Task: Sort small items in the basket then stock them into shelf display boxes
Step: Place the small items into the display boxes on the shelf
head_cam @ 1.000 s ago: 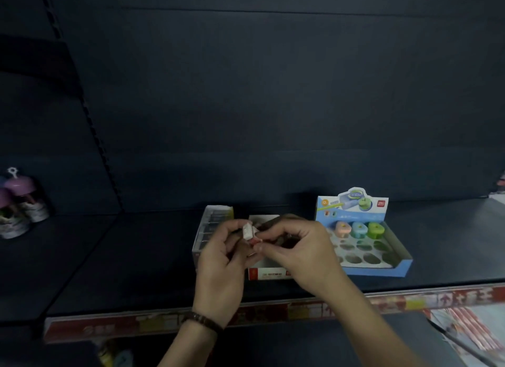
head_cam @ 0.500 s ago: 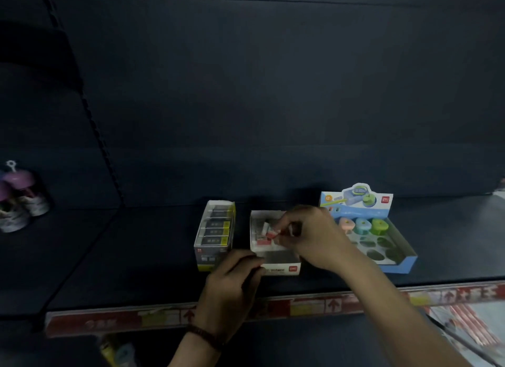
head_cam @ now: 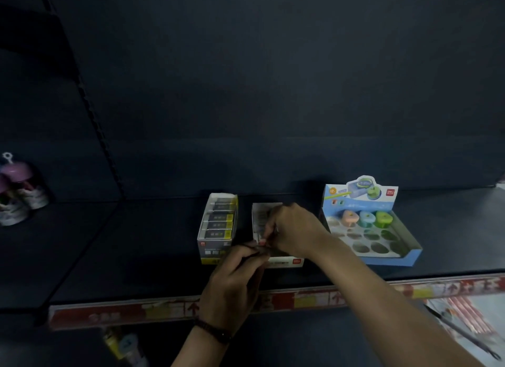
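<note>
One blurred item (head_cam: 262,242), left hand (head_cam: 232,282), right hand (head_cam: 295,230) pinching

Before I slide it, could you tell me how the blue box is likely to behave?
Probably light: the blue box holds just three sharpeners and is otherwise empty. It looks like thin card, so it may flex if squeezed. Its flat base should slide, not roll.

Feed's dim on my end, shelf (head_cam: 142,246) nearly black. Wide-lens bowing at edges, corners soft.
</note>
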Tool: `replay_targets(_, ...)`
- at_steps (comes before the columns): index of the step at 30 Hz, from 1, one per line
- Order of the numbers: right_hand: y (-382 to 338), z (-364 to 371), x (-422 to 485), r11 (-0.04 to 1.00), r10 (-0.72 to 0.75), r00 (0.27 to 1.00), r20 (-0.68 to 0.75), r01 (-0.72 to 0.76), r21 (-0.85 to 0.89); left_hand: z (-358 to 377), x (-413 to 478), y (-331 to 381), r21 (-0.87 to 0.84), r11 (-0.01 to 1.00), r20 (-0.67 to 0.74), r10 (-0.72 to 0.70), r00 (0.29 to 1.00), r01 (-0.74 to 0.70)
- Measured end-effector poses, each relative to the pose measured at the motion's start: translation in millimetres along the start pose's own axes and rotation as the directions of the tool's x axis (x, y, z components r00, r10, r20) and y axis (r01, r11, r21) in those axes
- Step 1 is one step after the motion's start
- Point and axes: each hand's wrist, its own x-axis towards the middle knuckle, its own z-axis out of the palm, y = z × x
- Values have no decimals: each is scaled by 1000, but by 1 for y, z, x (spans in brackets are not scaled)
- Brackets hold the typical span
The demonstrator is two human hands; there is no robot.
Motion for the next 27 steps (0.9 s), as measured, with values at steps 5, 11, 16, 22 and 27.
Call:
replay_targets(5,-2,-3,0,996,-47,998,49,51,-80,1,-1,-1,-21,1000,-25,-4,1000,3)
replay_targets(11,4,-23,-9,996,-62,997,43,64,-56,-5,0,6,-20,1000,-65,14,998,-15)
replay_targets(16,23,-24,-94,980,97,916,-389,-19,198,-8,-10,33,-43,992,-146,110,983,-117)
replay_targets(22,33,45,-261,800,586,650,-483,-372,471,44,-72,106,-492,854,280,339,898,-169)
replay_targets(27,12,129,-430,357,930,340,-142,-737,574,92,-146,184,-620,779,669,589,453,-97)
